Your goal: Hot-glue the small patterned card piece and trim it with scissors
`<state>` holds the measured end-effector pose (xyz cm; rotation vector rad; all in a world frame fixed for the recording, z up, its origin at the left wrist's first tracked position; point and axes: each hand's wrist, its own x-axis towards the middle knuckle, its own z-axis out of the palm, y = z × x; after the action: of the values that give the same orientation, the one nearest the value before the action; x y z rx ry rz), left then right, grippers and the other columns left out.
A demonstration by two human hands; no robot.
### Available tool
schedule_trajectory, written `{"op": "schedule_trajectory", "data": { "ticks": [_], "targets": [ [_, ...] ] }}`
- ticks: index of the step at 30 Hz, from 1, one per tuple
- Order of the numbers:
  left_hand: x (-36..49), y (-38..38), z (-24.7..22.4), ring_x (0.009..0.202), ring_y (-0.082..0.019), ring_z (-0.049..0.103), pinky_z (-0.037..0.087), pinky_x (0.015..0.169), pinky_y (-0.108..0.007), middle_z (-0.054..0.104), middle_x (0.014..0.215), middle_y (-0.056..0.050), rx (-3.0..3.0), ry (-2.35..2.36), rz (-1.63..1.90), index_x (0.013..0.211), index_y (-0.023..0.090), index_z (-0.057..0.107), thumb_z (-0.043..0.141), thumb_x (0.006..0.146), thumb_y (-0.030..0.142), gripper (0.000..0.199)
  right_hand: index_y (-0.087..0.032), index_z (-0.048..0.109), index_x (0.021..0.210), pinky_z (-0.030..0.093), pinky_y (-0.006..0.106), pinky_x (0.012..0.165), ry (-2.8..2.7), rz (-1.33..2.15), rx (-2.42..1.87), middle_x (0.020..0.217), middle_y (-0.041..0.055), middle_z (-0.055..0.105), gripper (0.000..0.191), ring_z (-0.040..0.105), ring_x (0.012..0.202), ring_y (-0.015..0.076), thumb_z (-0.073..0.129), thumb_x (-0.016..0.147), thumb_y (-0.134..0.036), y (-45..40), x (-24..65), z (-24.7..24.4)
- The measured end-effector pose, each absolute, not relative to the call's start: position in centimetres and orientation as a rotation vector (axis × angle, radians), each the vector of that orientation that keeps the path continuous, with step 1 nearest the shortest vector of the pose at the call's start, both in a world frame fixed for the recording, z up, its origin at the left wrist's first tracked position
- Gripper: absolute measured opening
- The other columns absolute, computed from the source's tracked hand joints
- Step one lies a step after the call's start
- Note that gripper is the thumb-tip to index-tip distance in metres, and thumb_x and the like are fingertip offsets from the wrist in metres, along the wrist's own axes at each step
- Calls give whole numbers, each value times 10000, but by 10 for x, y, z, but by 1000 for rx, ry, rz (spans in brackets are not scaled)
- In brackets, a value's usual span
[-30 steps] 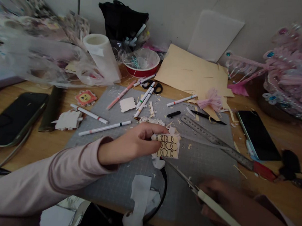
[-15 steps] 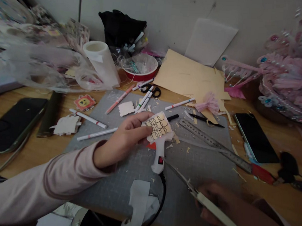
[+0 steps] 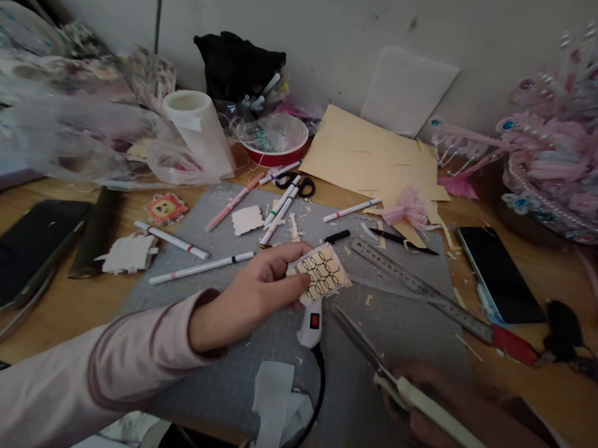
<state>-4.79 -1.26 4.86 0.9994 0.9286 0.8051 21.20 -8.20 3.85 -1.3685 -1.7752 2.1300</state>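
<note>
My left hand (image 3: 261, 295) pinches a small cream paper piece (image 3: 321, 271) drawn over with black loops, thumb on its face. Below and behind that piece lies a white hot glue gun (image 3: 310, 327) with a red switch, its upper part covered by the paper. My right hand (image 3: 435, 388), dark and blurred at the lower right, is wrapped around scissors (image 3: 401, 387) with a pale handle. Their blades point up and left toward the paper, a short gap away from it. Whether the blades are parted is hard to make out.
A grey cutting mat (image 3: 198, 371) carries markers (image 3: 177, 240), paper scraps, a steel ruler (image 3: 420, 285) and a craft knife (image 3: 402, 240). Phones (image 3: 499, 276) lie at both sides. Behind are a paper roll (image 3: 198, 137), a red bowl (image 3: 272, 155) and tan card (image 3: 371, 151).
My left hand has shifted slightly right and down with the paper, which now covers more of the glue gun. The scissors' blades sit nearer the paper. The camera view has moved a little.
</note>
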Motion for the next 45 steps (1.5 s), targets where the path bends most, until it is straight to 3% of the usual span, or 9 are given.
{"op": "schedule_trajectory", "data": {
  "ticks": [9, 19, 23, 28, 45],
  "targets": [
    [-47, -12, 51, 606, -87, 516, 388, 511, -163, 624, 771, -7, 1040, 904, 790, 921, 167, 638, 556, 761, 187, 182, -193, 426, 820, 325, 171, 418, -1637, 2223, -1359, 628, -39, 409, 463, 368, 469, 60, 443, 761, -652, -82, 203, 39],
    [-43, -13, 56, 536, -67, 499, 417, 498, -166, 555, 695, 20, 1033, 892, 738, 883, 141, 540, 543, 780, 198, 118, -182, 445, 778, 339, 163, 425, -1613, 2196, -1464, 627, -35, 424, 443, 388, 486, 59, 467, 767, -624, -80, 199, 40],
    [-41, -14, 54, 521, -76, 523, 429, 485, -181, 559, 698, 22, 1031, 881, 734, 856, 155, 501, 540, 780, 219, 108, -179, 461, 843, 378, 171, 445, -1615, 2128, -1399, 653, -26, 447, 403, 412, 506, 66, 470, 795, -580, -85, 203, 32],
    [-40, -15, 54, 511, -85, 536, 435, 499, -194, 576, 658, 19, 1046, 889, 709, 820, 164, 462, 522, 789, 229, 93, -173, 467, 836, 344, 146, 406, -1467, 2203, -1400, 650, -32, 447, 394, 400, 474, 46, 516, 782, -559, -89, 204, 24],
    [-39, -15, 53, 502, -78, 551, 433, 492, -186, 591, 658, 21, 1051, 882, 688, 849, 160, 448, 511, 785, 227, 112, -168, 454, 834, 351, 138, 427, -1475, 2228, -1440, 637, -42, 437, 449, 399, 481, 38, 495, 765, -610, -85, 202, 27]
  ]
}}
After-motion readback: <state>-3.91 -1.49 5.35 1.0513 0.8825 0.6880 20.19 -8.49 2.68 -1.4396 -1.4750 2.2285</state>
